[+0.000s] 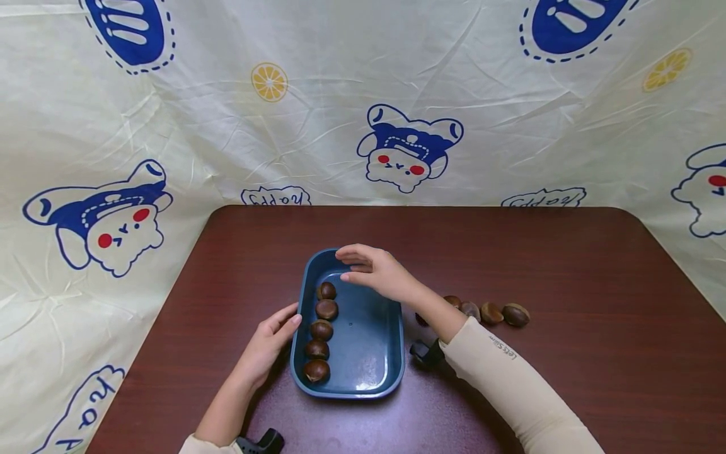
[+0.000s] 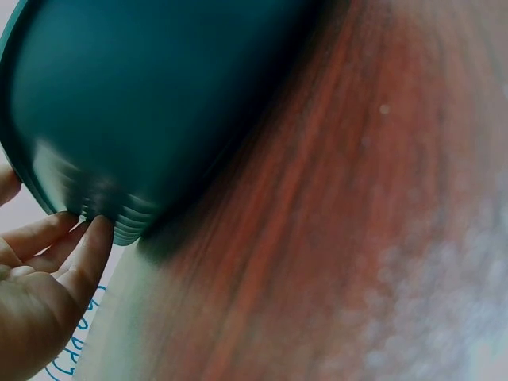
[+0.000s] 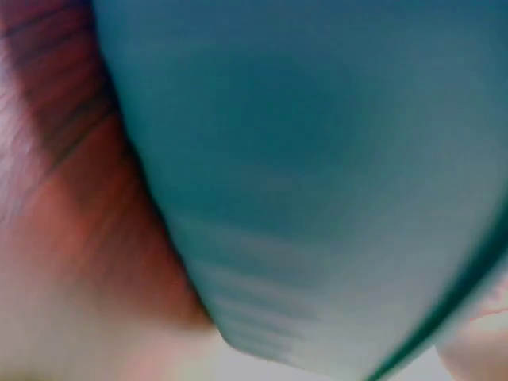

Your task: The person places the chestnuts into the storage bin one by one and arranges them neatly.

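A blue rectangular tray (image 1: 374,378) lies on the table. Several brown chestnuts (image 1: 321,330) form a line down its left side, from near the far end to the near left corner. My left hand (image 1: 263,343) is at the tray's left wall. In the left wrist view its fingertips (image 2: 97,230) touch the outside of the tray wall (image 2: 159,119). Over the far part of the tray is my right hand (image 1: 377,271), fingers loosely extended leftward, with nothing visible in it. The right wrist view shows mostly the tray's outer wall (image 3: 278,159), blurred.
More chestnuts (image 1: 516,314) lie in a row on the table right of the tray, partly hidden by my right forearm. The dark red-brown table (image 1: 595,284) has its far edge against a white printed cloth (image 1: 317,139). Black wrist straps (image 1: 425,353) sit at both sleeves.
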The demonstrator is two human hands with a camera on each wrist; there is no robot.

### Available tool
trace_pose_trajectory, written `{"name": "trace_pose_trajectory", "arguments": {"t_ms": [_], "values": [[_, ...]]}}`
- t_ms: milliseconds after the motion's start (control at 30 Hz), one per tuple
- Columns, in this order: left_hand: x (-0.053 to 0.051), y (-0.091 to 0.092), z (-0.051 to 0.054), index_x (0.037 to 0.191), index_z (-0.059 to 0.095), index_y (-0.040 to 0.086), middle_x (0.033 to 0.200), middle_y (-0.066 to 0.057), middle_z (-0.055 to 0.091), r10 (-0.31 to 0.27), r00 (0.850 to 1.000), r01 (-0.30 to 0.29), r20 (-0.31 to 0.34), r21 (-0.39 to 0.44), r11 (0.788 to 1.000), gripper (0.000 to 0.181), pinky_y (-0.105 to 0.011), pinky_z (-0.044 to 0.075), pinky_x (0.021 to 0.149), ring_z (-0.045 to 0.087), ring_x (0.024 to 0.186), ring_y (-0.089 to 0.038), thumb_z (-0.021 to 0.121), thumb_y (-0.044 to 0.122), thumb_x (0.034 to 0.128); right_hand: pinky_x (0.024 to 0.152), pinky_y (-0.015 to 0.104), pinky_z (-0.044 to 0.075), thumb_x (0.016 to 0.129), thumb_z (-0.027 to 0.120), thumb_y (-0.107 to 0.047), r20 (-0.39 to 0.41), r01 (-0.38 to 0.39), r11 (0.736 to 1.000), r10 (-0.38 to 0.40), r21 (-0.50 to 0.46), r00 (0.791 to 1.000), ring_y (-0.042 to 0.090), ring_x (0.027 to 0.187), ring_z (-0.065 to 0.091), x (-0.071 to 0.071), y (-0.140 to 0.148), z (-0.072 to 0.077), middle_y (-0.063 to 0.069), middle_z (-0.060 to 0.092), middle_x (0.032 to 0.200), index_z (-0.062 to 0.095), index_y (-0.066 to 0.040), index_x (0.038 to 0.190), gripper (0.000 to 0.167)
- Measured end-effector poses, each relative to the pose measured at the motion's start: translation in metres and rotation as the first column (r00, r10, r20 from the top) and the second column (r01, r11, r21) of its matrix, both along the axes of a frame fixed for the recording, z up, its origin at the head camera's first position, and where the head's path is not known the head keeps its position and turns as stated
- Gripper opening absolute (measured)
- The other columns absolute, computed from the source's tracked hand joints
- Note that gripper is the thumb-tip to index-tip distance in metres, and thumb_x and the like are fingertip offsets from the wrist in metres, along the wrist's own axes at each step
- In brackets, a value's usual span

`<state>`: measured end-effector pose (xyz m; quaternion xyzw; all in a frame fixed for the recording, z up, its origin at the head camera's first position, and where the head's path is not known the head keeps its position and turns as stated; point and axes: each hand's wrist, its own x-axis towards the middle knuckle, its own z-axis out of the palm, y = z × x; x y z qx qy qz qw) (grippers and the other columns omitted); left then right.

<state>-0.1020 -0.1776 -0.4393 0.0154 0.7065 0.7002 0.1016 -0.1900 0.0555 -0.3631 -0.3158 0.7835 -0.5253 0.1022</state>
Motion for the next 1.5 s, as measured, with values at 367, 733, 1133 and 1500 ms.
{"name": "trace_pose_trajectory", "arguments": {"t_ms": [367,733,1133,1500], "values": [[0.001,0.001,-0.001,0.13,0.044,0.0,0.124,-0.018,0.051,0.012,1.0,-0.012,-0.006,-0.005,1.0,0.044,-0.035,0.042,0.089,0.049,0.109,-0.028,0.05,0.022,0.0929,0.094,0.038,0.037,0.084,0.064,-0.013,0.002,0.092,0.995,-0.092,0.023,0.996,0.019,0.115,0.047,0.006,0.047,0.001,0.007,0.052,0.125,0.049,-0.006,0.126,0.045],[0.001,-0.001,-0.002,0.131,0.042,-0.003,0.127,-0.019,0.048,-0.006,0.998,0.005,-0.065,-0.025,1.0,0.046,-0.033,0.041,0.09,0.047,0.112,-0.026,0.048,0.023,0.0938,0.09,0.049,0.039,0.082,0.066,-0.029,-0.023,0.151,0.988,-0.15,0.042,0.988,0.021,0.115,0.047,0.02,0.093,-0.014,0.0,0.054,0.123,0.05,-0.014,0.125,0.048],[0.0,-0.001,0.0,0.131,0.042,0.0,0.127,-0.016,0.048,-0.003,1.0,0.003,0.0,0.001,1.0,0.045,-0.039,0.037,0.094,0.047,0.113,-0.028,0.05,0.023,0.0932,0.089,0.042,0.041,0.084,0.064,-0.02,-0.069,0.275,0.959,-0.27,0.067,0.96,0.022,0.113,0.048,0.042,0.146,-0.033,0.002,0.052,0.124,0.048,-0.011,0.127,0.046],[0.002,0.001,0.001,0.131,0.042,-0.001,0.127,-0.018,0.048,0.013,1.0,-0.013,0.0,-0.016,1.0,0.045,-0.036,0.039,0.092,0.046,0.114,-0.027,0.05,0.022,0.0929,0.082,0.021,0.043,0.085,0.062,-0.016,-0.126,0.419,0.902,-0.406,0.105,0.905,0.019,0.11,0.05,0.055,0.192,-0.047,0.007,0.054,0.121,0.05,-0.01,0.124,0.041]]}}
